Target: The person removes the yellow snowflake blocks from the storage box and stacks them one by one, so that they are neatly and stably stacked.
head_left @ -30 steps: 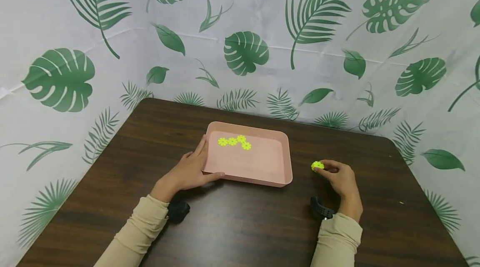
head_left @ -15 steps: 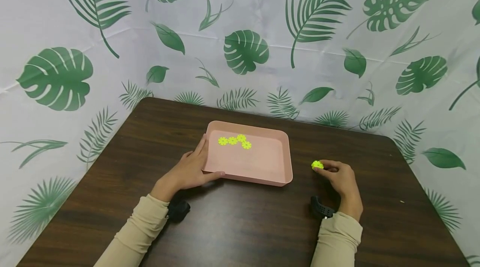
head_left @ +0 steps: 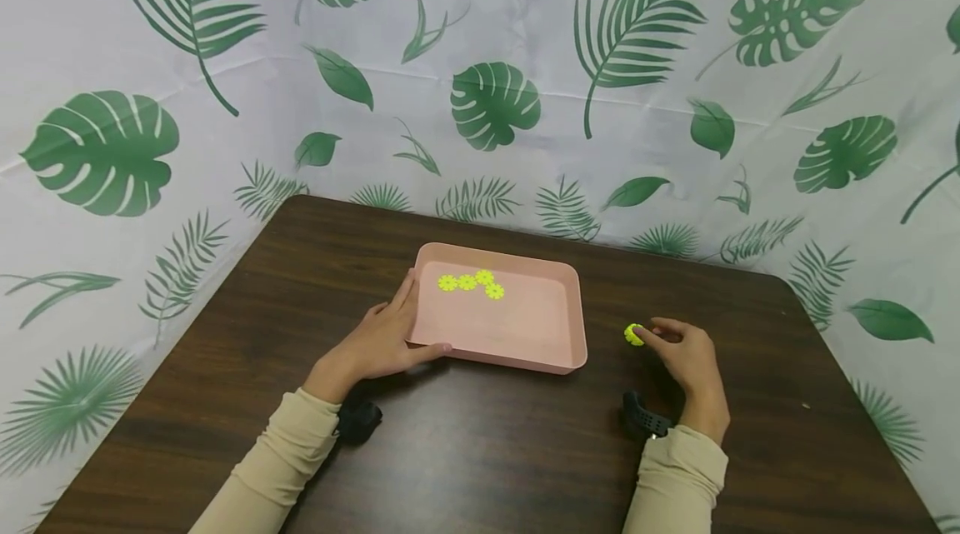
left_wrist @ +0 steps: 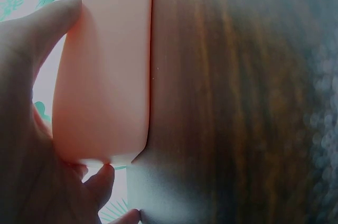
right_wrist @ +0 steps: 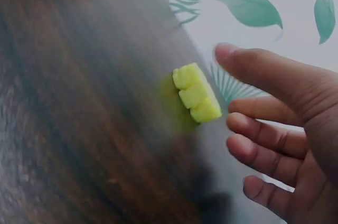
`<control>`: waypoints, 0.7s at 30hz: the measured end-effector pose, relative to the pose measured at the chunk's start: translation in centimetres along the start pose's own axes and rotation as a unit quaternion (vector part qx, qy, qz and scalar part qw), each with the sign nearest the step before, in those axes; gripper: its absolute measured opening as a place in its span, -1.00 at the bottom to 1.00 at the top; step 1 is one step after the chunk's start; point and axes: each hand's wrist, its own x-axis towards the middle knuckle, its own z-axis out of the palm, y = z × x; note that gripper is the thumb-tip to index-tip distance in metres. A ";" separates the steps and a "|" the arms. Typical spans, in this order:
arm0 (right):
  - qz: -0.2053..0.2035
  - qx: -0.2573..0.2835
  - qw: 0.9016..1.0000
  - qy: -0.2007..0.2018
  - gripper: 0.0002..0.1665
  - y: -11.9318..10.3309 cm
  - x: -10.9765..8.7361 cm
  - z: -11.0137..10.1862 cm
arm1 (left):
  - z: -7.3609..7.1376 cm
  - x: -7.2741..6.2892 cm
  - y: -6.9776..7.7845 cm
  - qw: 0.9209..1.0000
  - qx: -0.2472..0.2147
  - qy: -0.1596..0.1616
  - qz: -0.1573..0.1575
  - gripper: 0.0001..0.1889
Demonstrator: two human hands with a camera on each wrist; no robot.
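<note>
A shallow pink tray [head_left: 501,317] rests on the dark wooden table. Several flat yellow-green flower-shaped pieces [head_left: 467,282] lie joined or close together toward its back left. My left hand [head_left: 378,342] spans the tray's front left corner, fingers along the left side and thumb against the front wall; in the left wrist view the thumb [left_wrist: 60,15] touches the upper edge. To the right of the tray, another yellow-green flower-shaped piece [right_wrist: 196,94] is on the table. My right hand [right_wrist: 285,134] is just beside it, thumb and fingers spread apart and holding nothing.
The dark wooden table [head_left: 517,451] extends around the tray, with its back edge near a white backdrop [head_left: 420,101] printed with green leaves. Black straps [head_left: 642,417] with wrist devices sit at both wrists. A tiny pale speck [head_left: 806,406] lies on the table at right.
My right thumb and fingers have come away from the flower-shaped piece they pinched, leaving it on the table. The left hand and the tray stay in place.
</note>
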 end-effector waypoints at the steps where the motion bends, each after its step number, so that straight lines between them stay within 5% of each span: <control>1: 0.000 0.000 1.000 0.002 -0.17 -0.3 0.0 -0.1 | 0.0 0.0 0.0 1.000 0.000 0.000 0.000 0.26; 11: -0.052 0.000 0.998 0.048 -0.20 -4.8 0.0 -0.4 | -0.3 -0.1 0.0 1.000 0.004 -0.006 0.000 0.26; 21: -0.127 0.014 0.989 0.077 -0.39 -10.3 0.4 2.3 | -0.2 -0.3 -0.2 1.000 0.004 -0.009 -0.008 0.27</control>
